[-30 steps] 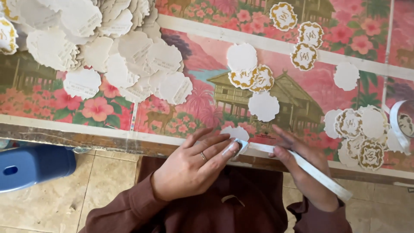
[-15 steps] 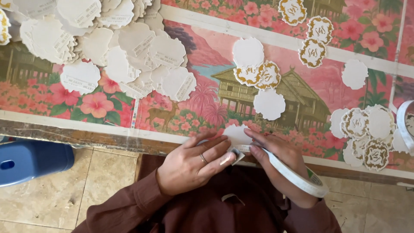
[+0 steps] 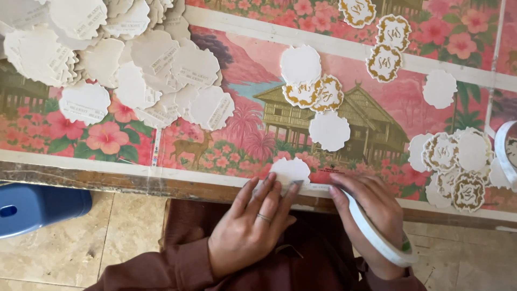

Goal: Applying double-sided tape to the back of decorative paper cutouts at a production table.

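While the left hand (image 3: 250, 231) is pressing flat fingers on a white disc (image 3: 290, 171) at the desk (image 3: 161, 186) edge, lower centre of the frame, the right hand (image 3: 371, 215) is gripping a tape roll (image 3: 377, 237) just beside it. More discs (image 3: 134, 64) are lying piled upper left.

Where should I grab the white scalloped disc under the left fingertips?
Judging by its pose, take the scalloped disc by its far edge, coming from above the table: it lies flat, and the left hand covers its near edge, with the right hand beside it.
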